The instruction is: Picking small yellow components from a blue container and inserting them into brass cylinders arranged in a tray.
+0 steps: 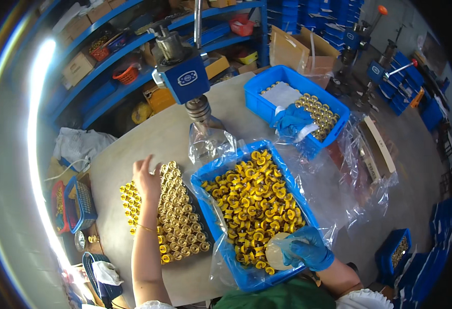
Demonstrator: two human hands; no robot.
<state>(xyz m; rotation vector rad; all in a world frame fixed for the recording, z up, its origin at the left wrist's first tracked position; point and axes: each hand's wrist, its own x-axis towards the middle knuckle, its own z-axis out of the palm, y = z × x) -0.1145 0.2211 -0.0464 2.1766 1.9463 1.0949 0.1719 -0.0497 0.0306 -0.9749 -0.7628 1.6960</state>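
My bare left hand [146,177] reaches over the table with its fingers apart, at the far end of the brass parts; I see nothing in it. Close-set rows of round brass fittings [180,216] stand beside my left forearm, and a smaller group of yellow parts [130,201] lies on its other side. In a blue glove, my right hand [308,249] grips a round translucent cup-like piece [276,251] above the near right corner of a blue bin [208,206]. Loose yellow parts with dark centres [259,201] fill that plastic-lined bin.
A blue press [185,77] rises behind the brass rows. Beyond the bin stands another blue bin [257,105] with brass fittings and a blue glove [294,122] on it. Clear plastic film [357,180] spreads over the right side. Baskets [84,203] stand at the left edge.
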